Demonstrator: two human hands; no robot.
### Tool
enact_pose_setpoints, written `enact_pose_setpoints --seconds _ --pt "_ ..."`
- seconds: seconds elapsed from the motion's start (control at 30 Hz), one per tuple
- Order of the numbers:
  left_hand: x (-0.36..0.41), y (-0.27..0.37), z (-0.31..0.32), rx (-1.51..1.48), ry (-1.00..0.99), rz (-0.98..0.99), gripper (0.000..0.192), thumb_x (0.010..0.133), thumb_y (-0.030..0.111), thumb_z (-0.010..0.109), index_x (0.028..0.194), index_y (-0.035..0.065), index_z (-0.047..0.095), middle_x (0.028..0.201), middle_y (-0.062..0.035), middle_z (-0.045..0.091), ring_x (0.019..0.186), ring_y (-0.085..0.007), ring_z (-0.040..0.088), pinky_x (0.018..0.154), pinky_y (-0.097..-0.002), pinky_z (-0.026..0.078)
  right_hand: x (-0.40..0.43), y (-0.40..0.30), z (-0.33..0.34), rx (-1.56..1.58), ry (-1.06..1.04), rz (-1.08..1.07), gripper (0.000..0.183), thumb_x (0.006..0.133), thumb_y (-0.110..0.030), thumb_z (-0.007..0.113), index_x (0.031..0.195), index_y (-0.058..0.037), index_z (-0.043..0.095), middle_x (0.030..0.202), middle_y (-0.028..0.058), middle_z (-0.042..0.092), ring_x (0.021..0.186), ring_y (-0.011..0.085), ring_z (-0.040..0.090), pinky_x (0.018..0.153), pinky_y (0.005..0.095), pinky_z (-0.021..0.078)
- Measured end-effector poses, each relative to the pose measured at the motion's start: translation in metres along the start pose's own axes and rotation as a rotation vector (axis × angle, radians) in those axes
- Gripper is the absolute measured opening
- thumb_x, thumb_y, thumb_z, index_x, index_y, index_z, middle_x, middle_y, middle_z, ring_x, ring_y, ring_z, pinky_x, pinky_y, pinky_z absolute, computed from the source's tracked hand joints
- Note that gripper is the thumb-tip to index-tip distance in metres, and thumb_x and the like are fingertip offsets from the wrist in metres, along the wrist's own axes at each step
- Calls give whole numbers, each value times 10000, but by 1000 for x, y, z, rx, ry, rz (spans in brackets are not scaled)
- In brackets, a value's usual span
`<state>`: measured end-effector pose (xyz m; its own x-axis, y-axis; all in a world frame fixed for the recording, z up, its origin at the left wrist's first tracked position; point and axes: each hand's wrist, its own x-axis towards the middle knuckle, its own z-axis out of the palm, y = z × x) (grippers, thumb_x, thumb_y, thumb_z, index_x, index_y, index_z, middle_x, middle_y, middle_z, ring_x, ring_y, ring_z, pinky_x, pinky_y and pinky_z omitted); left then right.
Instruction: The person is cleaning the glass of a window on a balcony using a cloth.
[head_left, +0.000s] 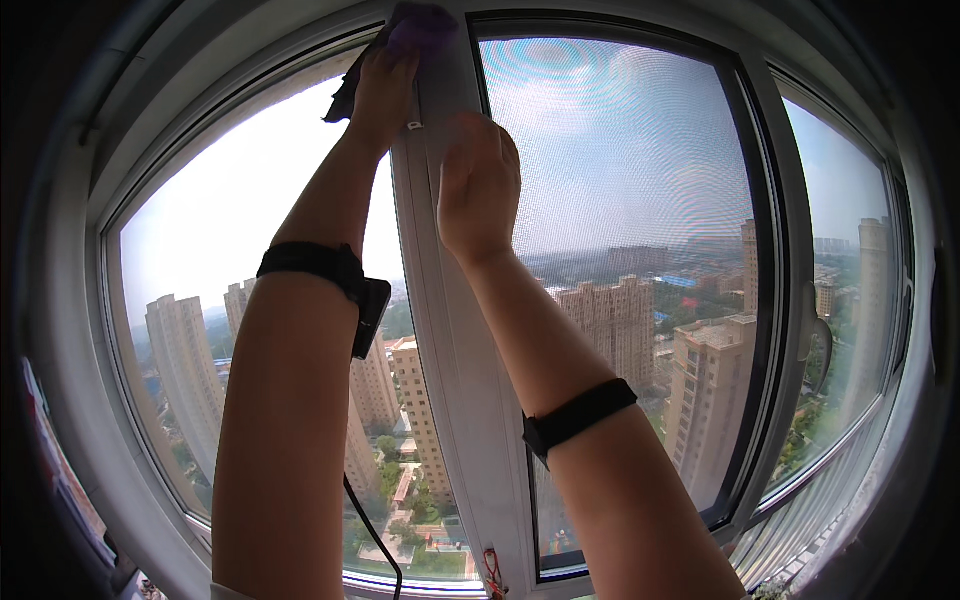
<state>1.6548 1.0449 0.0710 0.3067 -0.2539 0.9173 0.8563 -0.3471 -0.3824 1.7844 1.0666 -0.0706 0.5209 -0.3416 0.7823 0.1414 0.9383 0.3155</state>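
High on the white window frame, my left hand (385, 94) holds a dark purple cloth (424, 28) against the upper part of the white mullion (442, 247). A dark fold of the cloth hangs left of the hand, over the bright pane. Lower and to the right, my right hand (481, 184) is raised beside the mullion, at the left edge of the window screen (615, 150). Its fingertips are blurred and its palm side is turned away. Whether it touches the frame or holds anything cannot be seen.
A white window handle (819, 341) sits on the right frame. An orange-red cord (491, 566) hangs at the mullion's base. A black cable (373, 529) runs below my left forearm, which wears a black strap (311, 262) with a dark device (371, 319). Another strap (581, 416) circles my right forearm.
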Motion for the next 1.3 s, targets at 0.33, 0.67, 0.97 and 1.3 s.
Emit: enact_pose_setpoints --seconds 0.33,0.67,0.97,1.3 --pt "-192 123 -16 167 -240 -50 364 808 354 614 1074 110 661 1335 -278 434 1181 -436 466 941 -500 428 -8 9 -39 184 -166 426 495 875 -272 477 1281 10 469 1251 215 524 1186 373 463 1029 447 341" --pt "-415 223 -59 198 -434 -198 216 732 327 667 922 226 690 1256 -186 494 1136 -419 495 879 -536 417 -165 -91 -207 -54 -364 607 453 854 -191 383 1238 29 477 1302 148 473 1270 251 405 1100 363 249" --pt "-541 305 -112 39 -740 -382 194 685 242 700 878 213 699 1054 -55 550 993 -262 558 822 -454 452 -217 -141 -323 -323 -488 980 200 811 -92 525 975 -34 623 1093 126 604 1088 269 542 984 362 376" --pt "-385 350 -108 -1534 -193 -1766 455 993 320 456 1337 24 421 1270 -118 559 1145 -250 575 963 -373 473 -230 -155 -379 266 -373 1722 758 884 -492 602 1422 -32 332 1389 166 454 1325 253 395 1060 392 348"
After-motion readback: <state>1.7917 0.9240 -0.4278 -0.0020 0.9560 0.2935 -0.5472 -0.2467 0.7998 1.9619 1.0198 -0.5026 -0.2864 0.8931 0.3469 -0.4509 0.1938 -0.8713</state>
